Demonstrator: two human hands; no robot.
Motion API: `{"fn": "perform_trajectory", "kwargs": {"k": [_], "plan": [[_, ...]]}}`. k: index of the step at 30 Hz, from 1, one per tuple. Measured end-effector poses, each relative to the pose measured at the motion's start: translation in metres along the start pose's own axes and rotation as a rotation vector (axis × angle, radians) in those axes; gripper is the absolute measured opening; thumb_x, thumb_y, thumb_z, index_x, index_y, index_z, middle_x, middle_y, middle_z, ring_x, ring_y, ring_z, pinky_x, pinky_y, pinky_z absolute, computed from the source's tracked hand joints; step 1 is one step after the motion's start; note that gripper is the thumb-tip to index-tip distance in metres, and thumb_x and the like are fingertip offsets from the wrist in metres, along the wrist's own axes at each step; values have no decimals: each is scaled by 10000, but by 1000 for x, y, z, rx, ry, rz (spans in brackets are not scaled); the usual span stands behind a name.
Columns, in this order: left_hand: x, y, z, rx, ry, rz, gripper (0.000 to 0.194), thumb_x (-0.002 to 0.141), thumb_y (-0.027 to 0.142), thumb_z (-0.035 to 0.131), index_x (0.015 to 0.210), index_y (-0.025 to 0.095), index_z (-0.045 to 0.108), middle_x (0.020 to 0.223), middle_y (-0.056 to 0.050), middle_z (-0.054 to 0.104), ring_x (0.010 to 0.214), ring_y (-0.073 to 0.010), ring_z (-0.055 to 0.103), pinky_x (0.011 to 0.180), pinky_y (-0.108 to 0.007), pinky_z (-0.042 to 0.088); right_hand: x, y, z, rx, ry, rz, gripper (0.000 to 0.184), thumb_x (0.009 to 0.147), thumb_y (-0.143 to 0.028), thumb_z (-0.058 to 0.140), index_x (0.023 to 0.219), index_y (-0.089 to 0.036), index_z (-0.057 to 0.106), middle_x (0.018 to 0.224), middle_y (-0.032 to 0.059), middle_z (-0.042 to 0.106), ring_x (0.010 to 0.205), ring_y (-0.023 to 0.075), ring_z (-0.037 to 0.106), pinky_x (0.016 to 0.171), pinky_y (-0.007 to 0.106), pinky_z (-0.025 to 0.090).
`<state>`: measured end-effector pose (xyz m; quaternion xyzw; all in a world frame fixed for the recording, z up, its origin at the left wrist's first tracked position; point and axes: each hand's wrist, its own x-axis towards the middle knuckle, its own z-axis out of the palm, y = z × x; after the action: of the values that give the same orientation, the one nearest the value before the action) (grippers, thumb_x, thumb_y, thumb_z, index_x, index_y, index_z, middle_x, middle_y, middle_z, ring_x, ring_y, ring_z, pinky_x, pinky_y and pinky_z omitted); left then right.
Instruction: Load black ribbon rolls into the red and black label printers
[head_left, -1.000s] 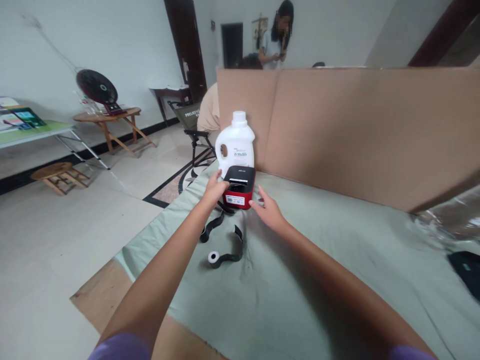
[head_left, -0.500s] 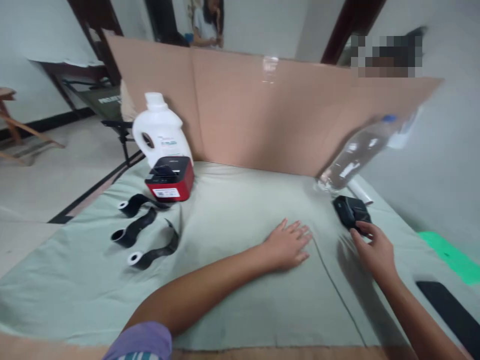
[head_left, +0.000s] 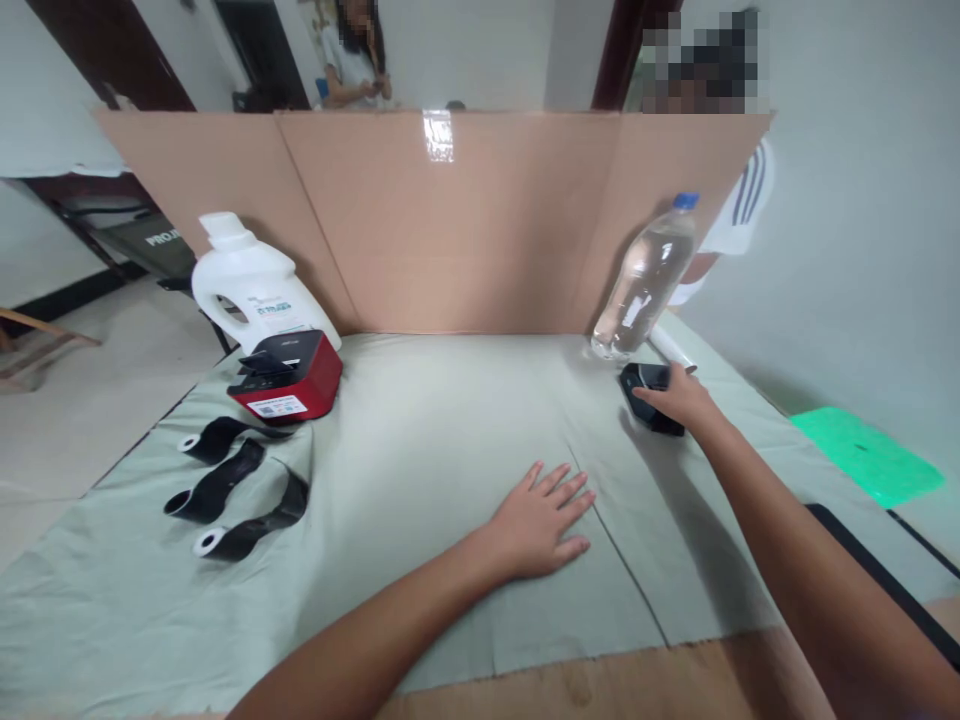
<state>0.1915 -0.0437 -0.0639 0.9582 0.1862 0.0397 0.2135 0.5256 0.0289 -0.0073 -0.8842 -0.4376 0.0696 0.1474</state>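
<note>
My left hand (head_left: 541,520) lies flat on the pale green cloth (head_left: 420,430), fingers spread, holding nothing. Farther to the right, my right hand (head_left: 684,398) is on a small black boxy device (head_left: 651,420). Its thumb reaches across the top, and its other fingers are partly hidden on the far side. The device rests on the cloth, just in front of a tilted clear bottle (head_left: 645,285) with a blue cap. A white roll (head_left: 673,343) lies behind my right hand.
At left stand a white jug (head_left: 259,285) and a red and black printer-like box (head_left: 319,385). Several partly unrolled black ribbon rolls (head_left: 217,490) lie nearer. A cardboard panel (head_left: 465,230) spans the back. At right are a green sheet (head_left: 866,455) and a dark flat object (head_left: 877,580).
My right hand has moved from the near edge of the black device to over its top. My left hand stays flat on the cloth. The view has shifted.
</note>
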Motion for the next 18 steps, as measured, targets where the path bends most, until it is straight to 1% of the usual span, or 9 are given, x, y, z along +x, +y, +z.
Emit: {"fn": "perform_trajectory", "kwargs": {"k": [2,4,7,9,12,13,15,17,18], "plan": [[0,-1,1,11,2,2,693,1033,603,300,1616,228,293,1709,-73,196,1596,-278,113,1280,-561,61,2,-13,-2,-67,-34,53,989,757,-519,768,1567,-145,341,1533,323,386,1334,518,486,966,595,478],[-1,-1,1,21,3,3,694,1031,604,305,1616,230,295,1708,-72,201,1595,-278,115,1279,-564,72,-1,-24,-6,-90,-70,74,965,775,-490,755,1574,-148,335,1546,341,342,1336,532,479,938,606,485],[-1,-1,2,32,11,9,691,1033,597,301,1615,226,298,1707,-77,202,1594,-282,122,1275,-571,95,-14,-43,-12,-100,-99,21,913,815,-506,705,1574,-151,343,1509,355,363,1303,518,515,908,579,490],[-1,-1,2,31,24,14,676,1037,586,299,1610,227,312,1703,-80,221,1591,-283,137,1274,-569,104,-30,-65,-11,-107,-101,-35,889,815,-557,688,1558,-184,372,1463,329,420,1249,492,566,906,556,491],[-3,1,4,23,58,14,658,1036,570,327,1588,213,352,1687,-89,281,1578,-298,185,1268,-569,121,-64,-115,-2,-118,-140,-171,836,781,-586,707,1482,-211,448,1326,261,540,1127,425,645,895,498,507],[-3,1,5,22,69,16,658,1034,567,339,1583,205,359,1683,-92,293,1574,-302,197,1267,-571,128,-77,-134,3,-135,-176,-244,804,784,-566,702,1455,-194,463,1276,252,564,1086,412,660,876,486,515],[-4,1,5,20,74,22,658,1031,560,361,1574,189,369,1678,-105,301,1569,-310,208,1264,-580,137,-104,-172,15,-142,-269,-383,758,780,-546,698,1415,-194,481,1246,228,566,1005,378,685,839,460,527],[-4,1,4,14,50,33,651,1022,548,394,1549,167,410,1654,-131,348,1558,-325,235,1265,-589,132,-128,-206,28,-145,-365,-415,723,778,-529,692,1388,-199,487,1245,224,547,959,367,691,798,448,532],[-4,1,4,1,38,41,638,1016,536,411,1531,160,439,1626,-143,395,1545,-334,264,1266,-587,133,-137,-220,34,-140,-396,-415,708,781,-525,685,1379,-202,486,1250,225,535,952,368,690,781,445,533]]}}
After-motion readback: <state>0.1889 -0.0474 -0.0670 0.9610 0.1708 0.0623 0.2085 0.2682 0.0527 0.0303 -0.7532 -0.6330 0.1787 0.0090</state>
